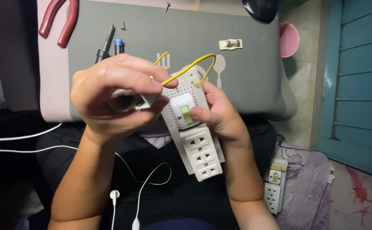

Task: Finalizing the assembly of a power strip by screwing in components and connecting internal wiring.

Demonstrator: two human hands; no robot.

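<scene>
Left hand closed round a small white plastic fitting, thumb pinning a thin yellow insulated wire against it. Right hand grips the long white perforated plastic board carrying a rocker switch and three sockets, thumb beside the switch. The wire loops above both hands to the board's top edge. Judged best practice: keep the board braced, avoid kinking the wire. Beyond the left hand lie red-handled pliers and a dark screwdriver.

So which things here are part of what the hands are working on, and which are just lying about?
In hand:
left hand
right hand
white plastic socket panel
yellow wire

Lying about:
red-handled pliers
screwdriver
white earphones
pink bowl
</scene>
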